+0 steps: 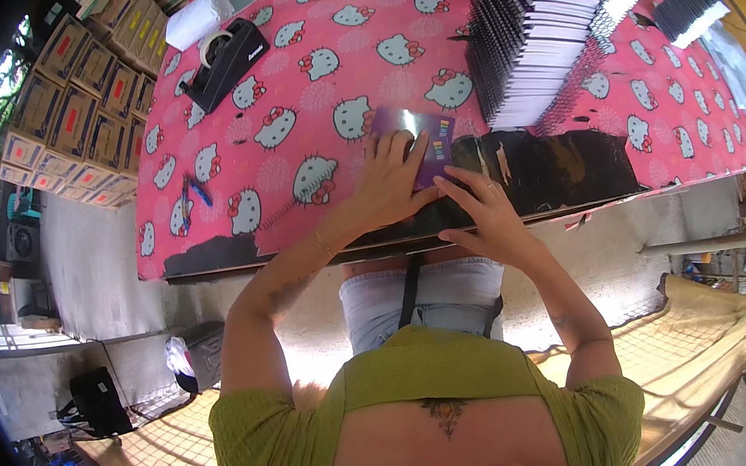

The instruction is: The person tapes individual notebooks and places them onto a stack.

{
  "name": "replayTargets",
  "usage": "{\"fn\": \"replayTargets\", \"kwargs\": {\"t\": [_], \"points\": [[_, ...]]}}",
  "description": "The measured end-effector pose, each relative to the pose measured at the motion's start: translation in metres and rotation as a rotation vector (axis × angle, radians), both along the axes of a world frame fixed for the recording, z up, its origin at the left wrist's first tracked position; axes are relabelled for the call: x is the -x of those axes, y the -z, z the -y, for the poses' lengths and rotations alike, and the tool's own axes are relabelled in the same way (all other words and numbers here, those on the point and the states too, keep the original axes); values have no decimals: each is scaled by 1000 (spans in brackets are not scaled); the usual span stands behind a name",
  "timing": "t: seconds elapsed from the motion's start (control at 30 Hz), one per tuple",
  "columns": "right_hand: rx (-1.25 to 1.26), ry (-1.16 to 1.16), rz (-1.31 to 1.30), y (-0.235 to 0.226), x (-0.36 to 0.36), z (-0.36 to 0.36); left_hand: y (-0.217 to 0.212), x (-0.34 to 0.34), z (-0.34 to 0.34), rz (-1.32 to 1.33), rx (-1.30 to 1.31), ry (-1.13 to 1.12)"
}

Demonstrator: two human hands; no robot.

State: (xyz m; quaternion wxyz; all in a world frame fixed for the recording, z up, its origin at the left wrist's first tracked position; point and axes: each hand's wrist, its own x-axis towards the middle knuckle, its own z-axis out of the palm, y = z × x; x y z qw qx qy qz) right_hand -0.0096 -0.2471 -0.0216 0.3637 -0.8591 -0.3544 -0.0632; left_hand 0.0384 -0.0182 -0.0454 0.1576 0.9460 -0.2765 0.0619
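A small purple-covered notebook [435,151] with colourful lettering lies near the table's front edge, a shiny glare on its cover. My left hand [388,179] rests over its left part, fingers bent onto the cover and thumb along the lower edge, holding it down. At its lower right corner my right hand [486,210] touches it with the fingertips; the thumb stands apart from the fingers. A loose dark spiral coil [301,201] lies to the left of my left forearm. Both hands partly hide the notebook, so its thickness and binding do not show.
Tall stacks of spiral-bound notebooks [524,53] stand at the back right, a smaller pile [688,8] beyond. A black tape dispenser [226,64] and blue pens [196,195] are on the left. The pink patterned tablecloth [318,99] is torn along the front, baring a dark surface [571,164].
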Motion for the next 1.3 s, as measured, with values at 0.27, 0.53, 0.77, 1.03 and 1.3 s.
{"fn": "replayTargets", "kwargs": {"t": [0.27,0.53,0.77,1.03,1.3], "points": [[173,33,252,44,19,-2,-5,78,-6,101,-144,151],[-442,124,-84,9,-10,-26,-41,45,-34,-288,539,17],[-611,97,-571,34,-11,-34,-37,43,-55,221,543,-268],[-712,57,-644,21,-12,-45,-13,63,-82,165,639,-468],[-731,65,-558,32,-9,-47,-47,93,-60,-8,716,-352]]}}
